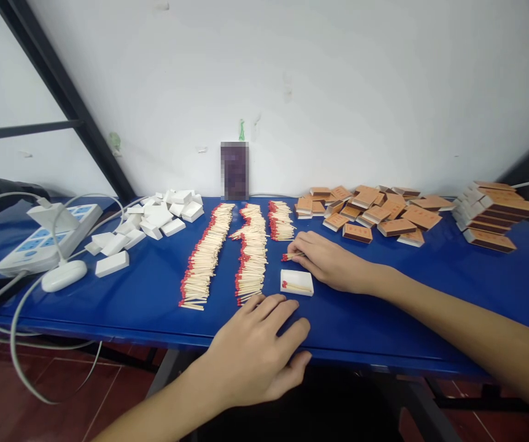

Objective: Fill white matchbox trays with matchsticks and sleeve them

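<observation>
Between the fingertips of my right hand (322, 258) are a few matches (291, 256), red heads pointing left. Just below them lies a white matchbox tray (308, 290) with a few matches inside. My left hand (264, 347) rests at the table's front edge, fingers apart and nothing in them, close to the near end of the middle row of matches (253, 258). To its left runs a long row of matches (207, 258), and a shorter row of matches (281, 221) lies behind the tray. All their red heads face mostly left.
White trays (154, 215) are heaped at the back left, near a power strip (48, 239) with loose cables. Orange matchbox sleeves (375, 212) spread across the back right, with stacked matchboxes (492, 215) farther right. A pixelated dark object (234, 170) leans on the wall.
</observation>
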The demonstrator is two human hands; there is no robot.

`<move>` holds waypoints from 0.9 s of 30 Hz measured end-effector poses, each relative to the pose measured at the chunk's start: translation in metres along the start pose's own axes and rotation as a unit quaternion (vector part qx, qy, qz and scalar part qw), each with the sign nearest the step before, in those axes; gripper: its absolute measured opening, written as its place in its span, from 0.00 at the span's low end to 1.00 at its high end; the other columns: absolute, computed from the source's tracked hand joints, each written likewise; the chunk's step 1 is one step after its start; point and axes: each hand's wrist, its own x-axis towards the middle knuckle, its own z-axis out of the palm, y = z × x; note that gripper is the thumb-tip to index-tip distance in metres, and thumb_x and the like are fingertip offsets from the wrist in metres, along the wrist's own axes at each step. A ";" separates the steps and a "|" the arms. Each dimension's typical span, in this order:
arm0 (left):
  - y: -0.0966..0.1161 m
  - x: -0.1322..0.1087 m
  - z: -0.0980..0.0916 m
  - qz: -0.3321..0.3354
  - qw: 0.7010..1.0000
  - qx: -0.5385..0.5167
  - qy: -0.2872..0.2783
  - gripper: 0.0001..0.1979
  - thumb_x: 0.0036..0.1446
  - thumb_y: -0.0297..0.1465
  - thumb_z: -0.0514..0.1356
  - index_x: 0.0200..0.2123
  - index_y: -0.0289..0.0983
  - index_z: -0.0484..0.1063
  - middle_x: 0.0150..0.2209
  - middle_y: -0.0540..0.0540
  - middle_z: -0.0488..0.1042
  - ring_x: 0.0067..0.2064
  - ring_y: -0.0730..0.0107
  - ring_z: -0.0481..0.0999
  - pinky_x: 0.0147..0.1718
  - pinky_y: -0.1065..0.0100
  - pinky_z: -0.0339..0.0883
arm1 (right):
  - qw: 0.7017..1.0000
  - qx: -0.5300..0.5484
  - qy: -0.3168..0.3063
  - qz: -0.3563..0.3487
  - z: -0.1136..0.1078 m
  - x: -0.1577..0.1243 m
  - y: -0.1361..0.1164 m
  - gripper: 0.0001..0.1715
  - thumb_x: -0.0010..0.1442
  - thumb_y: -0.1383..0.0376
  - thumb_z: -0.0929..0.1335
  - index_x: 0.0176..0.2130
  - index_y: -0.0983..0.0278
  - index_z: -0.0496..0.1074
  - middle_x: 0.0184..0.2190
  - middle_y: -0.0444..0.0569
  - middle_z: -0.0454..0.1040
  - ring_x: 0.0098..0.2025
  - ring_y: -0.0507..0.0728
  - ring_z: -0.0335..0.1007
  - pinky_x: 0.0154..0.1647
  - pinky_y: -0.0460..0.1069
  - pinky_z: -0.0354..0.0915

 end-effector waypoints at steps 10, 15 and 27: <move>0.000 -0.001 0.001 -0.001 1.000 -0.002 -0.005 0.13 0.65 0.34 0.54 0.49 0.35 0.70 0.50 0.38 0.74 0.53 0.53 0.73 0.51 0.52 0.70 | 0.996 -0.089 -0.017 -0.001 -0.002 0.003 0.000 0.15 0.71 0.63 0.57 0.38 0.65 0.69 0.39 0.54 0.73 0.40 0.59 0.66 0.41 0.53 0.59; 0.000 0.000 0.002 -0.001 1.000 0.000 -0.001 0.13 0.65 0.34 0.54 0.49 0.35 0.71 0.49 0.39 0.74 0.53 0.52 0.73 0.50 0.52 0.70 | 0.982 -0.182 -0.031 -0.040 -0.002 0.006 0.000 0.14 0.71 0.66 0.57 0.38 0.66 0.68 0.38 0.55 0.73 0.35 0.58 0.65 0.37 0.51 0.55; 0.001 -0.001 0.000 -0.002 1.000 0.004 -0.003 0.14 0.64 0.34 0.55 0.49 0.35 0.71 0.51 0.39 0.73 0.55 0.52 0.72 0.52 0.52 0.70 | 0.988 -0.147 -0.036 -0.035 0.000 0.005 0.006 0.11 0.67 0.74 0.58 0.41 0.67 0.68 0.40 0.56 0.73 0.38 0.59 0.66 0.40 0.52 0.58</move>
